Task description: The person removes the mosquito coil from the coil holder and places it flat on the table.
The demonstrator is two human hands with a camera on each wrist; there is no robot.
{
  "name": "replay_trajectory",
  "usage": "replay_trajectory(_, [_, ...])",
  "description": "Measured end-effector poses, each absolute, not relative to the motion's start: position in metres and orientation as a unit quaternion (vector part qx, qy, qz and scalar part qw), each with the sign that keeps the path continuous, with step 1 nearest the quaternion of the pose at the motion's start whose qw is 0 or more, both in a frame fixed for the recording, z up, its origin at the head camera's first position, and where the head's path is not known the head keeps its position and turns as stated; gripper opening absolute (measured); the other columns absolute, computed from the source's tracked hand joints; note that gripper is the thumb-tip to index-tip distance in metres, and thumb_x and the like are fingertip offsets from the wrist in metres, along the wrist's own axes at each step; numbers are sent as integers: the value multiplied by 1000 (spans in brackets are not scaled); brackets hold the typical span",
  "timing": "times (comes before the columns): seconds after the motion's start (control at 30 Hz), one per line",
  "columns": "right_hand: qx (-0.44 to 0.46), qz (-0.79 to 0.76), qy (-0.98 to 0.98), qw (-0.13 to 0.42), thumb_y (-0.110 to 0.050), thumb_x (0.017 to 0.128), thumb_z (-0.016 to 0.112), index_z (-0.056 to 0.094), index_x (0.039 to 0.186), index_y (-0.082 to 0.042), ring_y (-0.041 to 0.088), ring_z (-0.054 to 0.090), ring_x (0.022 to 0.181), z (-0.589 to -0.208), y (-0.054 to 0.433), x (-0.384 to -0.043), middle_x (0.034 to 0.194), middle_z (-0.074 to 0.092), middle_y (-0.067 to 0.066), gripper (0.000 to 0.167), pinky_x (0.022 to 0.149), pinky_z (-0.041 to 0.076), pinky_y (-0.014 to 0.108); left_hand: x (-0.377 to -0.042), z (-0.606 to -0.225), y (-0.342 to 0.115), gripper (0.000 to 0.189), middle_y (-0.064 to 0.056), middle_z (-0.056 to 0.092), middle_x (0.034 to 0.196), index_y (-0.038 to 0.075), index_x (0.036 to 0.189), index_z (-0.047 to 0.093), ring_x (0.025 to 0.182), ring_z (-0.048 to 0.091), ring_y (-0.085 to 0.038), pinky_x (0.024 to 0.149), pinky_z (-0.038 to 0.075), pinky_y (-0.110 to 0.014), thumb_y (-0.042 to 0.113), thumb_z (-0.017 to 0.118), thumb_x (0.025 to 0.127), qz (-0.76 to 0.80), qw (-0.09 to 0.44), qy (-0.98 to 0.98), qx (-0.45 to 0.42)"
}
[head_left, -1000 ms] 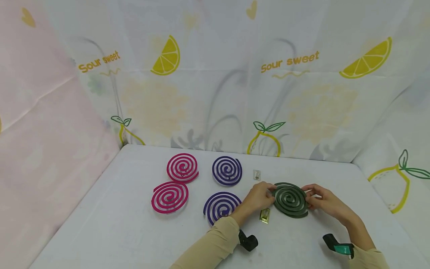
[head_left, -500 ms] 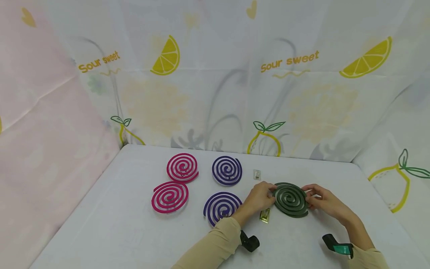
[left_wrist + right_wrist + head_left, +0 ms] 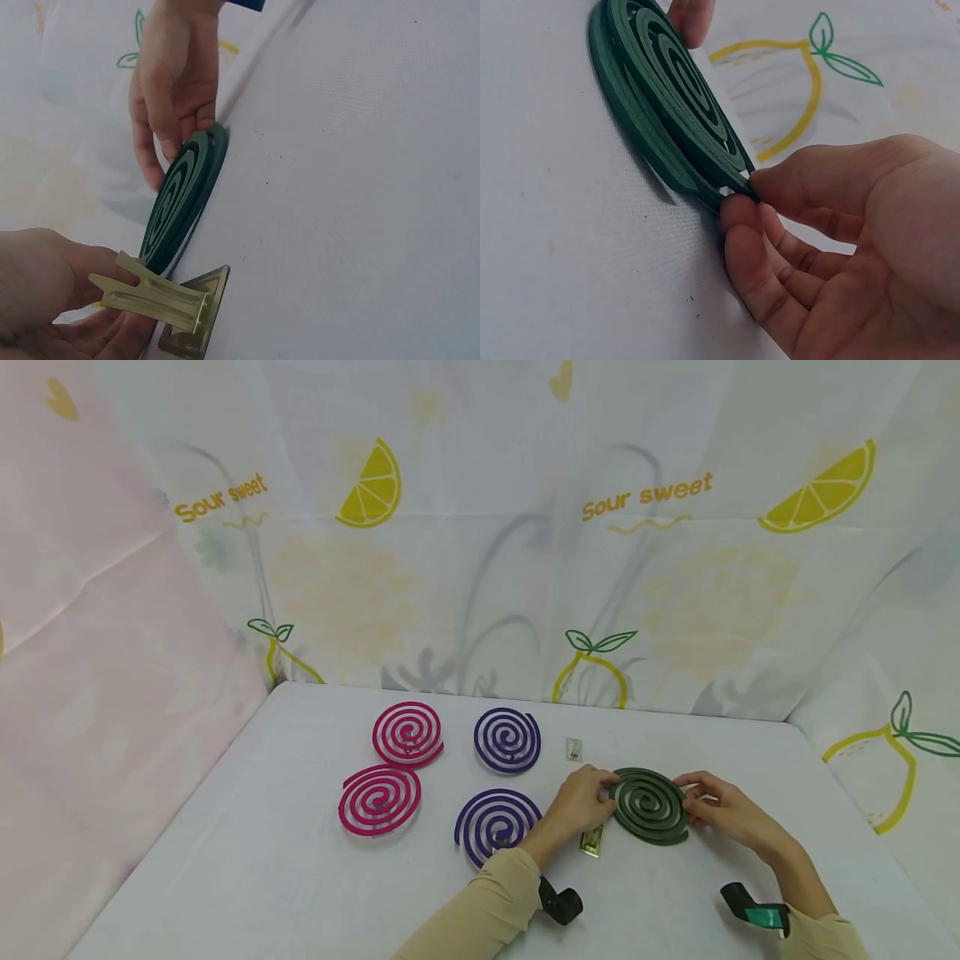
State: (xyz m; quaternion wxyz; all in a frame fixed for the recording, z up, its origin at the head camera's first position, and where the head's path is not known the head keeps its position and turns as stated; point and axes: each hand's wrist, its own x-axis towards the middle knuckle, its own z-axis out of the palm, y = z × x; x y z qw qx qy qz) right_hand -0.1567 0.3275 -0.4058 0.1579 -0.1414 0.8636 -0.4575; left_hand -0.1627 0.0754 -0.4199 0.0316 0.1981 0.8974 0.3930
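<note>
Lemon-printed cloth (image 3: 487,610) is hung behind a white table (image 3: 225,860), on which spirals are laid out. At the left, a farther pink coil (image 3: 408,727) and a nearer pink coil (image 3: 379,797) are set touching or nearly so; beside them, a farther purple coil (image 3: 507,737) and a nearer purple coil (image 3: 497,825) are placed apart, the latter partly covered by the left arm. (Beneath some of these, bits of metal (image 3: 408,747) are glimpsed, probably stands.) Further right, a silvery stand (image 3: 573,749) is set beyond the left hand (image 3: 577,799), and a gold stand (image 3: 591,842) just in front of it. By that hand, its fingertips partly hidden, the left rim of a green coil (image 3: 647,802) is pinched; the opposite rim is pinched between thumb and fingers of the right hand (image 3: 727,811). Two layers are seen from the right wrist, so the step in hand is judged to be the working apart of a nested pair. Next, one layer seemingly needs to be steadied while the other is gently eased free. Toward the table's right the green coil is held face up, its outer tail pointed near-right; being round, no true long axis is shown.
</note>
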Motion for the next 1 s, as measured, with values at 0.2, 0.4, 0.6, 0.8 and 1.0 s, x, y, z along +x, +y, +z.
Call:
replay_trajectory(0.2, [-145, -463, 861, 151, -11, 97, 50, 41, 127, 9, 6, 54, 68, -408, 328, -157, 88, 52, 5, 37, 59, 45, 23, -164, -421, 75, 36, -5, 65, 99, 7, 116, 67, 68, 52, -2, 66, 41, -12, 7, 69, 81, 391, 31, 899, 197])
replay_trajectory(0.4, [-140, -463, 863, 146, -11, 97, 51, 43, 127, 9, 5, 53, 66, -410, 328, -158, 86, 51, 4, 37, 58, 45, 23, -163, -421, 74, 35, -6, 65, 100, 6, 116, 67, 70, 54, -2, 68, 42, -12, 8, 69, 81, 397, 34, 896, 198])
replay_trajectory(0.6, [-139, -454, 869, 138, -12, 96, 52, 44, 126, 10, 5, 53, 67, -412, 328, -159, 88, 51, 7, 37, 59, 46, 23, -163, -421, 74, 34, -5, 65, 99, 8, 116, 67, 71, 53, -3, 67, 42, -13, 9, 69, 82, 387, 32, 899, 200])
replay_trajectory(0.8, [-142, -444, 876, 126, -11, 97, 51, 45, 125, 10, 5, 53, 67, -413, 327, -159, 90, 50, 8, 35, 58, 47, 23, -164, -422, 74, 34, -4, 64, 96, 8, 117, 67, 69, 51, -1, 65, 39, -13, 10, 69, 83, 378, 29, 903, 202])
replay_trajectory(1.0, [-132, -445, 876, 127, -11, 96, 52, 44, 126, 10, 4, 54, 69, -413, 325, -158, 93, 51, 10, 37, 60, 48, 22, -164, -422, 74, 35, -4, 64, 97, 7, 118, 66, 70, 52, -1, 66, 40, -12, 9, 69, 83, 386, 33, 898, 208])
